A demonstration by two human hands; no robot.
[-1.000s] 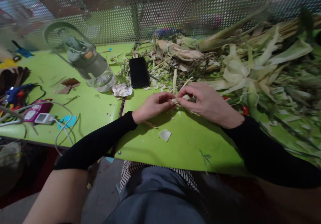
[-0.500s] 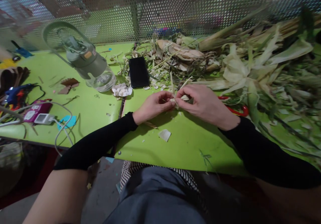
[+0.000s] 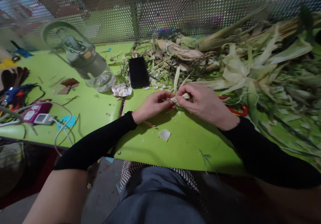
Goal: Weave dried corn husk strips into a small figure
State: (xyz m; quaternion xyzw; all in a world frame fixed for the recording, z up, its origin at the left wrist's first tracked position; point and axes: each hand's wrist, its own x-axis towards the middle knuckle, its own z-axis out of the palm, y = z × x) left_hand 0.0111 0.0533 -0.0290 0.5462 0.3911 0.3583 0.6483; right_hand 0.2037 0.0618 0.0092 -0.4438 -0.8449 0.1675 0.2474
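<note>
Pale corn husk strips point(image 3: 177, 78) are pinched between my two hands just above the green table, their ends sticking up and away from me. My left hand point(image 3: 156, 105) is closed on the husk from the left side, thumb against fingers. From the right, my right hand point(image 3: 200, 103) grips the same husk with thumb and forefinger, and its fingers partly hide the folded middle. A small loose piece of husk point(image 3: 165, 135) lies on the table below the hands. Red scissor handles point(image 3: 238, 111) show beside my right wrist.
Corn husks point(image 3: 240, 70) and shreds heap across the back and right. A black phone point(image 3: 138, 72) lies behind my left hand. Left of it stands a water bottle point(image 3: 87, 60), with crumpled white paper point(image 3: 121, 90). A purple power strip point(image 3: 37, 111) and cables lie far left. Perforated metal mesh point(image 3: 160, 20) borders the back.
The upright husk strip has turned and now shows a broader face. The other strip has shifted slightly left. Both hands stay nearly in place, still pinching the husk.
</note>
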